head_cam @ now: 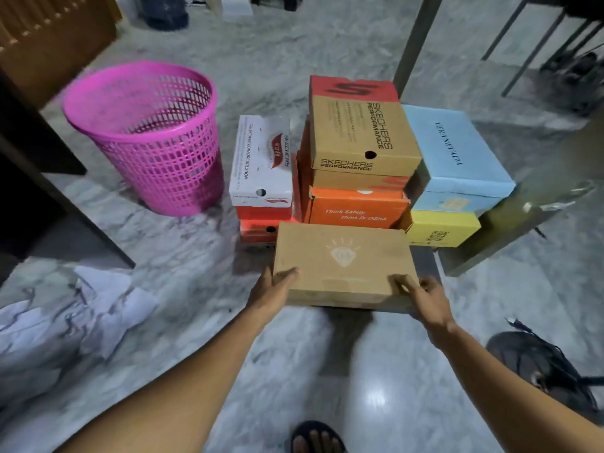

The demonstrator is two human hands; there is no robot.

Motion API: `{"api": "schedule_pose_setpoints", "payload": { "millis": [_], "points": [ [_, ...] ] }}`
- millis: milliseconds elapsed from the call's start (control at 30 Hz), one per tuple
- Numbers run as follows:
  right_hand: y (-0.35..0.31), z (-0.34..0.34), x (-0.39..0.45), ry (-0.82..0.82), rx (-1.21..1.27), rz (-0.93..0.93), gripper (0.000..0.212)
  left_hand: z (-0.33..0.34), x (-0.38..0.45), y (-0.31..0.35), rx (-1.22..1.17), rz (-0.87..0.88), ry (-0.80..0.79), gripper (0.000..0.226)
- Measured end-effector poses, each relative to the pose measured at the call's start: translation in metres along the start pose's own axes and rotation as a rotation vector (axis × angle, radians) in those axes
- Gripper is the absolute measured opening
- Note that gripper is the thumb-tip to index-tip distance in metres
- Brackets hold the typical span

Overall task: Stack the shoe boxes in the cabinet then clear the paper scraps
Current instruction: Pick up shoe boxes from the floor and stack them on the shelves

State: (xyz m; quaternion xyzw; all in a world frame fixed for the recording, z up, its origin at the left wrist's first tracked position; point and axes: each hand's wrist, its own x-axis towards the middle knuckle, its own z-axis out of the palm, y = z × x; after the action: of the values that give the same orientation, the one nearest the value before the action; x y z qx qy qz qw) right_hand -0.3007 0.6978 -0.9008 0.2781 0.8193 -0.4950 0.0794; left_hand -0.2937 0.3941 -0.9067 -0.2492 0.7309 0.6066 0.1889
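A plain brown shoe box (343,259) with a pale diamond logo is at the front of a pile of boxes on the marble floor. My left hand (273,294) grips its near left corner and my right hand (421,297) grips its near right corner. Behind it stand a brown Skechers box (359,135) on an orange box (356,207), a white Skechers box (261,158) on red boxes at the left, and a light blue box (457,152) on a yellow box (441,228) at the right. White paper scraps (108,308) lie on the floor at the left.
A pink mesh waste basket (150,135) stands left of the pile. A dark wooden cabinet edge (49,191) runs along the left. A table leg (415,40) rises behind the boxes. A dark shoe (542,364) lies at the right, and my sandalled foot (317,439) is at the bottom.
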Motion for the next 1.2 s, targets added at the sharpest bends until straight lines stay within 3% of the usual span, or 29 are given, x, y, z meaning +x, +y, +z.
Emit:
{"api": "schedule_pose_setpoints", "payload": {
  "millis": [100, 200, 267, 333, 500, 600, 733, 867, 933, 1000, 1100, 1200],
  "points": [
    [-0.022, 0.028, -0.023, -0.16, 0.083, -0.045, 0.046, -0.056, -0.017, -0.009, 0.016, 0.015, 0.046, 0.081],
    [-0.047, 0.059, -0.049, -0.351, 0.115, -0.135, 0.057, -0.114, -0.044, -0.02, 0.025, 0.023, 0.111, 0.077],
    [-0.069, 0.088, -0.076, -0.499, 0.087, -0.177, 0.048, -0.158, -0.07, -0.03, 0.004, 0.007, 0.195, 0.073],
    [-0.095, 0.114, -0.105, -0.628, 0.053, -0.265, 0.039, -0.195, -0.091, -0.043, -0.039, -0.007, 0.283, 0.063],
    [-0.127, 0.189, -0.145, -0.795, -0.004, -0.311, 0.065, -0.271, -0.146, -0.078, -0.171, 0.0, 0.479, 0.038],
    [-0.157, 0.235, -0.19, -0.874, -0.031, -0.359, 0.066, -0.313, -0.187, -0.099, -0.282, -0.021, 0.661, 0.015],
    [-0.204, 0.297, -0.232, -1.002, -0.046, -0.467, 0.083, -0.364, -0.217, -0.112, -0.434, 0.012, 0.918, 0.04],
    [-0.257, 0.372, -0.276, -1.14, -0.012, -0.551, 0.052, -0.416, -0.235, -0.115, -0.507, 0.158, 1.246, 0.028],
    [-0.277, 0.416, -0.299, -1.228, -0.025, -0.604, 0.068, -0.44, -0.24, -0.124, -0.605, 0.188, 1.401, 0.021],
    [-0.291, 0.45, -0.321, -1.286, -0.015, -0.609, 0.075, -0.46, -0.245, -0.135, -0.671, 0.169, 1.546, 0.036],
    [-0.297, 0.507, -0.36, -1.404, -0.006, -0.575, 0.034, -0.485, -0.253, -0.157, -0.766, 0.091, 1.74, 0.047],
    [-0.291, 0.566, -0.394, -1.348, -0.027, -0.65, 0.035, -0.508, -0.259, -0.185, -0.785, -0.054, 1.865, 0.059]
  ]
}}
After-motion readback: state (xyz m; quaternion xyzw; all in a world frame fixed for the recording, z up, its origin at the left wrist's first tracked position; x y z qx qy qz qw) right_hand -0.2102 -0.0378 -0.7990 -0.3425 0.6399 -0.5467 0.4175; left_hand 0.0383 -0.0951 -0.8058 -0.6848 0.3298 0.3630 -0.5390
